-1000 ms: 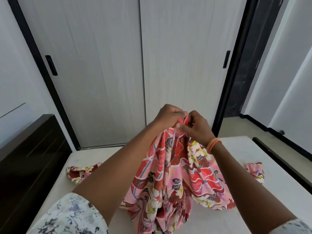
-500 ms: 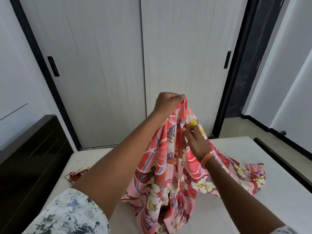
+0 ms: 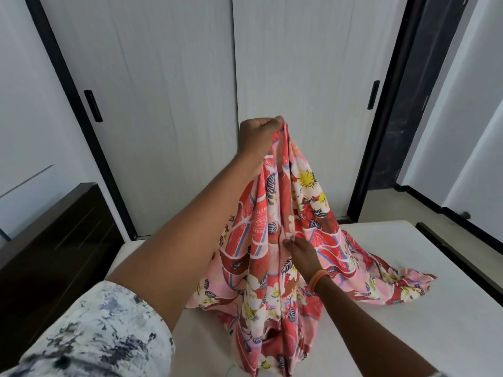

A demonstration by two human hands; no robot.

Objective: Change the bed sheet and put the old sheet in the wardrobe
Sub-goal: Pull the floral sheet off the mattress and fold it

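Note:
A pink and red floral bed sheet (image 3: 313, 202) hangs in a bunch above the bare white mattress (image 3: 424, 330). My left hand (image 3: 258, 137) grips its top edge and holds it raised in front of the wardrobe doors. Lower down, my right hand (image 3: 300, 253), with an orange band on the wrist, pinches the hemmed edge of the sheet. The sheet's lower part trails on the mattress to the right and toward me. The wardrobe (image 3: 168, 104) stands behind with both white sliding doors closed.
A dark wooden headboard (image 3: 54, 240) runs along the bed's left side. A dark bed frame edge (image 3: 460, 257) borders the right. An open passage with tiled floor (image 3: 386, 202) lies right of the wardrobe, beside white walls.
My left hand has lifted the sheet's top edge higher. My right hand has slid down along the edge, away from the left hand. More of the sheet has come off the mattress.

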